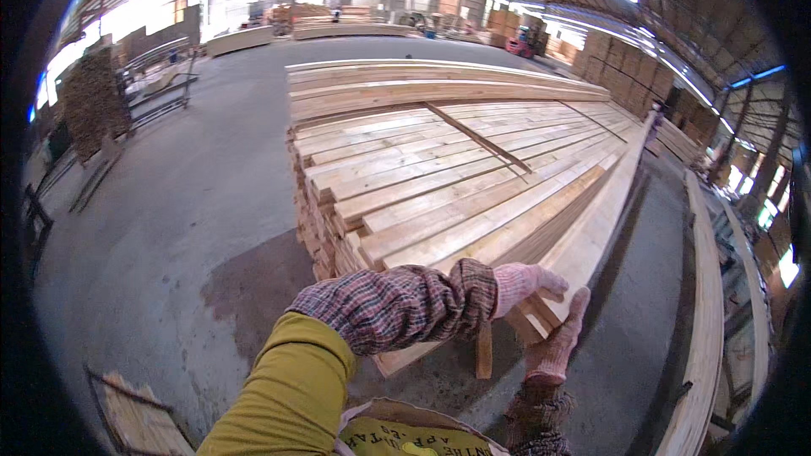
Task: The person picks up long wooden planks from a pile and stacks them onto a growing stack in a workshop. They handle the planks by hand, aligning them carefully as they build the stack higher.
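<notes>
Long pale wooden boards [591,241] run away from me along the right side of a large lumber stack [439,173]. My left hand [525,284], in a pink knit glove, is closed over the near end from the left. The right hand [559,344], gloved alike, grips the same end from its right side and below, thumb up along the edge. At least two boards seem pressed together there; fingers underneath are hidden. At the far end stands another person [655,111], small and partly hidden, close to the boards.
Thin dark spacer strips [477,137] lie across the stack, with more boards [439,76] behind them. Long timbers on a rack [701,304] line my right. A wooden piece [484,351] juts out below my left wrist. A red forklift [520,47] stands far back.
</notes>
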The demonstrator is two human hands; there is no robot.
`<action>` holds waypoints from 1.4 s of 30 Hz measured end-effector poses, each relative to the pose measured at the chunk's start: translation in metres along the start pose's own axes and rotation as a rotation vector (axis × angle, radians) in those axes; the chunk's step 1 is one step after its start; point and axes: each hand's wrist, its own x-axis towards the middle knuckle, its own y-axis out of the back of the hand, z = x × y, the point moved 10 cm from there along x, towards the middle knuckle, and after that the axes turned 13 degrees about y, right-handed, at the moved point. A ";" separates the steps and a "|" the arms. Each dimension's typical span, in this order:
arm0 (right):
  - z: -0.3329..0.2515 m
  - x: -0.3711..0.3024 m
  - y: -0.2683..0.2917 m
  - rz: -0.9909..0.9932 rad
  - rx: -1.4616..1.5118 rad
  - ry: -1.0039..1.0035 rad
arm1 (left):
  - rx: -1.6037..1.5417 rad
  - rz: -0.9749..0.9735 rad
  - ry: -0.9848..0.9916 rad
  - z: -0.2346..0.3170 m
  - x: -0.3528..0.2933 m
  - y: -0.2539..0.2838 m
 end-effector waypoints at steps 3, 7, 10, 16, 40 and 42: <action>-0.019 -0.031 -0.038 0.026 0.012 -0.046 | 0.024 -0.033 -0.020 0.013 -0.048 0.001; -0.022 -0.032 -0.054 -0.074 -0.038 -0.025 | 0.056 -0.081 -0.012 0.022 -0.073 0.008; 0.008 -0.037 -0.099 -0.116 -0.024 -0.047 | 0.135 -0.053 -0.006 0.025 -0.082 0.046; 0.111 -0.019 -0.246 -0.204 0.184 -0.054 | -0.004 0.053 0.211 0.040 -0.169 0.220; 0.484 0.164 -0.863 -0.355 0.122 -0.137 | 0.242 0.128 -0.116 0.254 -0.257 0.969; 0.511 0.167 -0.868 -0.267 0.127 -0.167 | 0.340 0.131 -0.175 0.233 -0.239 1.000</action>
